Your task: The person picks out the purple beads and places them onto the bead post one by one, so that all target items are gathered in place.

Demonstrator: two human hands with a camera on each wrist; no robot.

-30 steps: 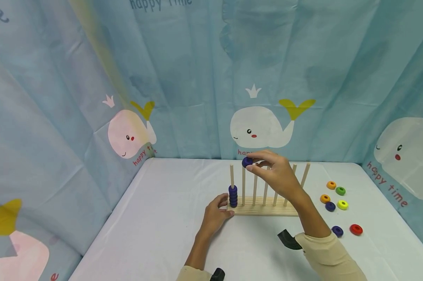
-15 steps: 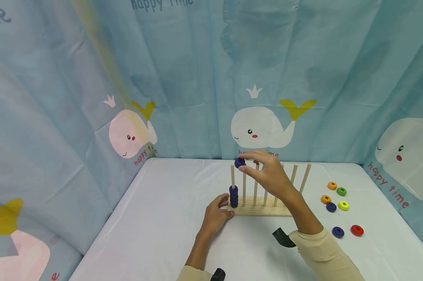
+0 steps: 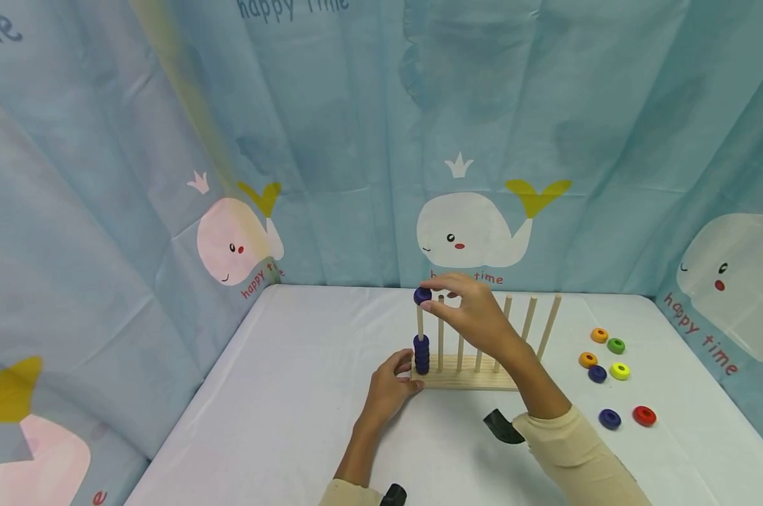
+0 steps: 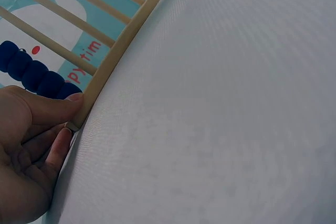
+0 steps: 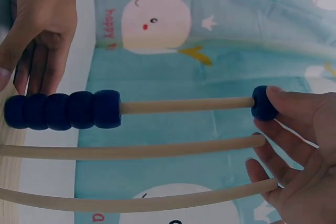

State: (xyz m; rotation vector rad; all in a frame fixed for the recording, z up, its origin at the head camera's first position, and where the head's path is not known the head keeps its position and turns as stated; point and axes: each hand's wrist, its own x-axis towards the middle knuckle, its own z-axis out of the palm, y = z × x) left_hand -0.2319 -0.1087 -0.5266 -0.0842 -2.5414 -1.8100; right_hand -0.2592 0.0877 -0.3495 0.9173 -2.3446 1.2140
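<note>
My right hand pinches a dark blue bead between thumb and fingers, right at the top of the leftmost peg. Lower on that same peg sits a stack of several dark blue beads. The pegs stand upright in a long wooden base. At the base's left end, my left hand grips the edge, its thumb on the front side near the stack. In the head view the right hand and forearm hide parts of the middle pegs and the base's right end.
Loose beads lie on the white table to the right: orange, green, yellow, red and blue among them. A whale-print curtain hangs behind and at both sides.
The right hand has carried the blue bead leftward, from over the second peg to the top of the leftmost peg. My left hand keeps its grip on the base.
</note>
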